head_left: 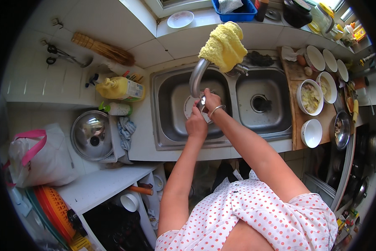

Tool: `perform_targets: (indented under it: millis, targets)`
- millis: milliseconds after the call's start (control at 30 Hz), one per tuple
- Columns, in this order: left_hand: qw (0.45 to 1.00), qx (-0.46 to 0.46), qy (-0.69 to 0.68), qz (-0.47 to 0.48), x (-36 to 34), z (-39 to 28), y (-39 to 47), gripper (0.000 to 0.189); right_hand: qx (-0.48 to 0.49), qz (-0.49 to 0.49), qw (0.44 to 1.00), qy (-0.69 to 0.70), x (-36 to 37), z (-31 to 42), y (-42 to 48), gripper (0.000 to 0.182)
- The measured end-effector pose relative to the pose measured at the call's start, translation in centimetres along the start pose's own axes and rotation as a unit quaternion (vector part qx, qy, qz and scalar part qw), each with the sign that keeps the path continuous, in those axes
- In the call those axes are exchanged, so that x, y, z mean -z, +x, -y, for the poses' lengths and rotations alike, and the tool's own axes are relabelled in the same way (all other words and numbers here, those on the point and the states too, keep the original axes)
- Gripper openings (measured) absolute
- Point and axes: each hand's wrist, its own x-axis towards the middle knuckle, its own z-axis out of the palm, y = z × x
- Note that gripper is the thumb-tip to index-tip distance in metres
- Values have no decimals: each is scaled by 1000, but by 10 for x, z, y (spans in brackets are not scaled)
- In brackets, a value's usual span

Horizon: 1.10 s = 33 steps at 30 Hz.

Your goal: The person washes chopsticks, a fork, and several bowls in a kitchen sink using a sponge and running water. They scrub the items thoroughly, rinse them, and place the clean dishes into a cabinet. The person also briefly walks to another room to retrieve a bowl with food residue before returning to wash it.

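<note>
Both my hands are over the left basin [172,125] of a steel double sink. My left hand [196,125] and my right hand [212,102] hold a small shiny metal object [201,104] between them, just below the faucet's spout [196,80]; its exact kind is partly hidden by my fingers. Beneath it, a white round plate or disc with writing along its rim [188,108] lies in the basin. A yellow towel [222,45] is draped over the faucet's neck. A bracelet circles my right wrist.
On the right, a wooden board [297,133] carries bowls of food [310,97], an empty white bowl [311,133] and an egg [301,60]. At left stand a yellow detergent bottle [122,89], a green-topped pump bottle [119,109] and a metal lid [91,135]. The right basin [260,122] adjoins.
</note>
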Motion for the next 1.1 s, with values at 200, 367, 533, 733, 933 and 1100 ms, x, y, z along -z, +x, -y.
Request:
perform_targets:
  millis: [200, 367, 533, 733, 933, 1100]
  targets:
    - [682, 386, -582, 220, 2, 10, 17, 27, 61, 227, 972, -13, 22, 5, -7, 19]
    - [508, 382, -754, 163, 8, 5, 22, 17, 56, 201, 968, -137, 24, -4, -33, 13]
    - [552, 331, -738, 204, 7, -2, 24, 16, 107, 65, 982, -141, 22, -5, -11, 22]
    - [591, 378, -673, 233, 24, -9, 26, 17, 53, 217, 973, -55, 21, 12, -29, 15]
    - [519, 405, -708, 255, 15, -4, 24, 35, 173, 57, 966, -185, 11, 3, -8, 15]
    - [433, 398, -695, 414, 17, 13, 23, 41, 83, 205, 974, -39, 11, 15, -27, 9]
